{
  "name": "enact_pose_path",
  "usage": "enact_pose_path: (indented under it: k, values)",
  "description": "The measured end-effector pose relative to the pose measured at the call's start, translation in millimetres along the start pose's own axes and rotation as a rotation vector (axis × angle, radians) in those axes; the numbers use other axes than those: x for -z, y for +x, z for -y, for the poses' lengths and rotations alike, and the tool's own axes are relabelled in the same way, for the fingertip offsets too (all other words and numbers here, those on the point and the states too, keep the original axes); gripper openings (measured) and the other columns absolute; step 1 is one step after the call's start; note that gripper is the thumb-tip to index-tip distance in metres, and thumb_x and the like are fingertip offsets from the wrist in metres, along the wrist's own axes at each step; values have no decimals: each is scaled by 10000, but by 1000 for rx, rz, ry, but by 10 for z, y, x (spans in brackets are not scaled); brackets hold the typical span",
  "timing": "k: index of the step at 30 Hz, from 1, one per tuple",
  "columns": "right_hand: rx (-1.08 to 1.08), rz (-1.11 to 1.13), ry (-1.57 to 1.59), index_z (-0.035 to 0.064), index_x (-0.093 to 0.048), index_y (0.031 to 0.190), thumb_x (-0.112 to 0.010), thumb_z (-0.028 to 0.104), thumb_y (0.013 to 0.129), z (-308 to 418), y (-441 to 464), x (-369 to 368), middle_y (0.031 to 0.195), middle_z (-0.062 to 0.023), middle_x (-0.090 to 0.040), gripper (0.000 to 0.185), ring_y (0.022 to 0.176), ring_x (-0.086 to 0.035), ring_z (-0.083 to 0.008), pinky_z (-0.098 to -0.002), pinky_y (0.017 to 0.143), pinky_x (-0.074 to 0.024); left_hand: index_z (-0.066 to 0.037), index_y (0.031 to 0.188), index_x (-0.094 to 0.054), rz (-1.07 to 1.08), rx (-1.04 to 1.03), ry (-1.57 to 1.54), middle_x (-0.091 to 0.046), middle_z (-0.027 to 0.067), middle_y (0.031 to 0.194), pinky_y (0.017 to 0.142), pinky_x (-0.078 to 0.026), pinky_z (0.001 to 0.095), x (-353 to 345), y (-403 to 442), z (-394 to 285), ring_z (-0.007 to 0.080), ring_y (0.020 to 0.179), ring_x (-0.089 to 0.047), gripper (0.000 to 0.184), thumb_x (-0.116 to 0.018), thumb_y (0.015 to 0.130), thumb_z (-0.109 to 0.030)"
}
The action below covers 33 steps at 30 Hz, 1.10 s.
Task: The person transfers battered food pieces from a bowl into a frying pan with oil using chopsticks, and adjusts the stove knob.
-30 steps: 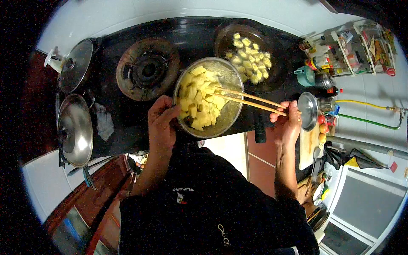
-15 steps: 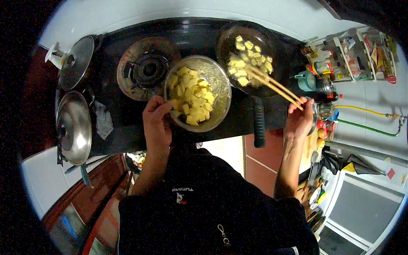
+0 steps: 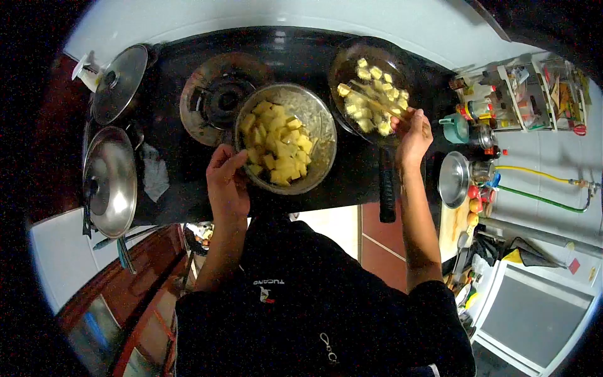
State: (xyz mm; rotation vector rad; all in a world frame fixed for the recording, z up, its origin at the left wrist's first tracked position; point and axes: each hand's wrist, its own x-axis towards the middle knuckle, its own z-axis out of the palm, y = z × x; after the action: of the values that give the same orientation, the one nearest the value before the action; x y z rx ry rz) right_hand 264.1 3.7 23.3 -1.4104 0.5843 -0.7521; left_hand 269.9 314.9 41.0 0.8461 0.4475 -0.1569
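Note:
My right hand (image 3: 414, 137) is closed around a pair of wooden chopsticks (image 3: 375, 102), whose tips reach in among pale yellow chunks (image 3: 358, 113) in a dark frying pan (image 3: 342, 61). The pan's black handle (image 3: 388, 195) points toward me. To the left stands a round metal bowl (image 3: 323, 154), filled with more yellow cut pieces (image 3: 282, 151); what food they are I cannot make out. My left hand (image 3: 227, 182) grips the bowl's near-left rim between thumb and fingers.
A gas burner (image 3: 226, 100) lies behind the bowl. Lids (image 3: 119, 182) lean at the left beside a crumpled cloth (image 3: 155, 173). At the right are a metal dish (image 3: 453, 179), a teal cup (image 3: 457, 127), a cutting board (image 3: 453, 229) and a spice rack (image 3: 534, 94).
My right hand has moved up and left over the pan's near edge, bringing the chopsticks deeper among the chunks. The bowl and my left hand have shifted slightly left.

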Motion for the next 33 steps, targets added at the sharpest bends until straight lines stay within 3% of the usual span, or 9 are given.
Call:
enact_pose_path:
  k: [6,9,10,11,15,19,23,28,33]
  values:
    - [59,34,9,-31,-508,924,-442,317,887,227,70,-3,749,-98,-557,356,618,-566,-180,-261,564,-463,-88,665,-442,31,-17,23,-466,-24,629,506,-379,217,57,10,-5,78,560,-468,159,-577,704,-13]
    - [-53,-10,117,-23,-510,914,-411,290,897,521,-96,27,734,-87,-539,329,579,-565,-172,-263,547,-483,-84,671,-453,48,-1,22,-468,-24,631,512,-385,215,28,6,-17,81,565,-472,141,-576,702,-22]
    - [-64,77,177,-10,-507,895,-409,286,896,606,-160,52,714,-74,-519,312,577,-552,-167,-260,526,-480,-83,673,-457,50,10,19,-468,-24,631,517,-388,215,9,9,-31,82,567,-472,135,-575,701,-24]
    - [-97,14,150,-9,-503,884,-415,287,894,712,-290,60,700,-63,-512,309,586,-548,-161,-259,505,-474,-82,674,-459,83,18,19,-471,-24,635,526,-391,215,53,38,-22,84,571,-474,131,-574,699,-24]
    - [-193,152,44,-21,-517,879,-428,290,890,953,-734,183,689,-81,-539,324,508,-539,-165,-266,458,-464,-82,668,-455,152,32,10,-476,-24,644,553,-397,214,149,82,16,83,580,-474,136,-576,688,-25]
    - [-153,241,-73,-47,-535,856,-432,254,895,1010,-999,198,702,-101,-551,321,511,-565,-177,-261,463,-473,-85,646,-431,190,-33,33,-461,-31,638,569,-391,210,136,70,-6,77,595,-470,160,-573,668,-15]
    - [-151,223,-29,-45,-536,845,-437,225,893,997,-1125,93,728,-108,-553,292,506,-568,-172,-262,464,-484,-83,635,-419,217,-11,85,-454,-31,637,593,-383,205,168,40,-22,74,619,-468,165,-561,649,0]
    - [-66,108,-64,-18,-529,807,-445,305,886,896,-1073,178,643,-85,-543,343,483,-554,-168,-247,441,-464,-79,633,-413,230,-38,95,-469,-24,647,576,-374,200,166,26,47,73,600,-455,166,-559,644,0]
    - [-156,106,-7,-18,-524,830,-439,298,889,863,-1011,250,649,-82,-543,332,495,-548,-164,-260,452,-460,-74,649,-425,277,21,82,-474,-24,643,568,-374,199,180,-2,34,71,593,-454,147,-557,649,-7]
